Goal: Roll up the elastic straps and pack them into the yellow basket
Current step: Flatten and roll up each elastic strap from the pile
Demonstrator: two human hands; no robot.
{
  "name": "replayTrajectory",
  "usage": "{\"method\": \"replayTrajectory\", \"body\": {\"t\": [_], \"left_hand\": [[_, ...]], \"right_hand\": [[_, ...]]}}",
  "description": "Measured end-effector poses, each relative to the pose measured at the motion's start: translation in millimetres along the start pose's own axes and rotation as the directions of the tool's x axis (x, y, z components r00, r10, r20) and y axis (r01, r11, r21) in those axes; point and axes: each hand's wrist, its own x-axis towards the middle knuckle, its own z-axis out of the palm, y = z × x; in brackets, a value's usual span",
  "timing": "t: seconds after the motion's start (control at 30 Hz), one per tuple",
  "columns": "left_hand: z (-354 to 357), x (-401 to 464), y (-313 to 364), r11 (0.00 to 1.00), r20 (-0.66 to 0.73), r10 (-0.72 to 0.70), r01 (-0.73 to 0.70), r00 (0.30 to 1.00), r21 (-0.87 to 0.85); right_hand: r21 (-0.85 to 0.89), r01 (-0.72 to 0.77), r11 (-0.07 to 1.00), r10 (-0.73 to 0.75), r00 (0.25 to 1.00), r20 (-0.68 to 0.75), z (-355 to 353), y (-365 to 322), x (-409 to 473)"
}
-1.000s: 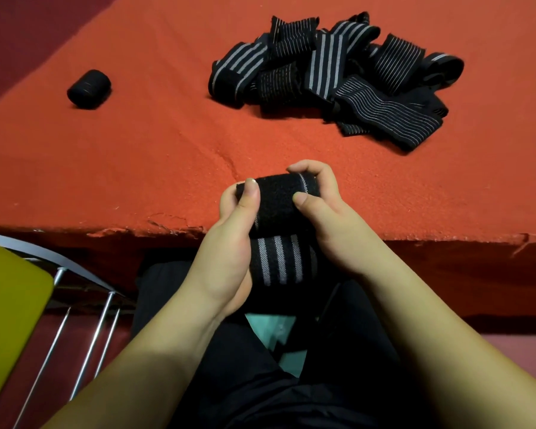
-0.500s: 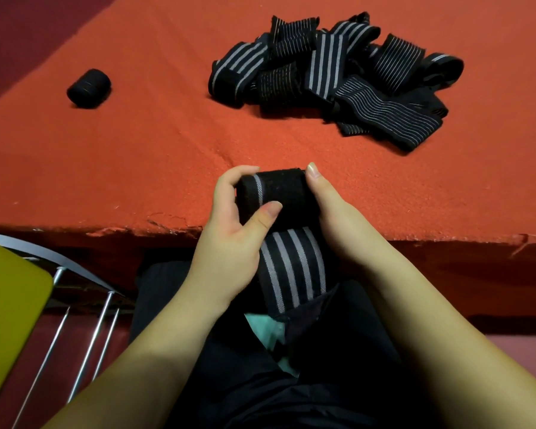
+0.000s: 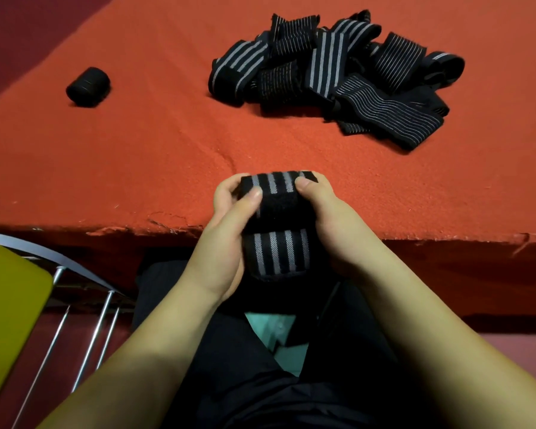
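Observation:
Both hands hold one black elastic strap with grey stripes (image 3: 277, 209) at the near edge of the red table, rolled into a thick bundle with a short striped tail hanging below. My left hand (image 3: 226, 239) grips its left side, thumb on top. On the roll's right side sits my right hand (image 3: 328, 221), thumb pressing the top. A pile of unrolled straps (image 3: 331, 75) lies at the far middle-right of the table. One finished black roll (image 3: 88, 87) rests at the far left. A yellow object (image 3: 7, 314), perhaps the basket, shows at the lower left.
The red cloth-covered table (image 3: 136, 156) has a frayed front edge. Metal rods of a stand (image 3: 96, 329) run beside the yellow object below the table. My dark-clothed lap is under the hands.
The strap has been wound further: the hanging tail is shorter and the roll thicker. Both thumbs have shifted back onto the top of the roll.

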Motion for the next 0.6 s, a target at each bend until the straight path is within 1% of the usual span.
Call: {"method": "replayTrajectory", "body": {"t": [0.07, 0.17, 0.27, 0.33, 0.4, 0.5, 0.6], "left_hand": [[3.6, -0.7, -2.4, 0.996, -0.037, -0.080, 0.078, 0.996, -0.038], [6.3, -0.9, -1.7, 0.986, -0.053, -0.148, 0.143, 0.988, -0.087], [6.5, -0.8, 1.6, 0.978, -0.061, -0.192, 0.185, 0.980, -0.099], [6.0, 0.1, 4.2, 0.978, -0.094, -0.198, 0.190, 0.976, -0.087], [7.3, 0.5, 6.3, 0.977, -0.113, -0.203, 0.193, 0.973, -0.088], [4.0, 4.6, 7.7, 0.977, -0.153, -0.199, 0.183, 0.968, -0.112], [-0.9, 10.3, 13.4, 0.982, -0.236, -0.134, 0.097, 0.962, -0.164]], "right_hand": [[-0.167, 0.105, 0.980, -0.108, 0.994, -0.007, -0.4, -3.8, -1.9], [-0.334, 0.248, 0.909, -0.255, 0.967, 0.025, 1.5, -3.6, -3.5], [-0.429, 0.300, 0.852, -0.307, 0.950, 0.053, 0.1, 2.0, -1.6], [-0.412, 0.301, 0.860, -0.296, 0.952, 0.078, -1.6, 2.8, -1.5], [-0.337, 0.258, 0.905, -0.241, 0.966, 0.092, -4.0, 0.9, -0.5], [-0.186, 0.121, 0.975, -0.107, 0.991, 0.084, -5.1, -2.4, 2.3], [-0.049, 0.005, 0.999, -0.002, 0.998, 0.066, -5.6, 4.8, 5.0]]}}
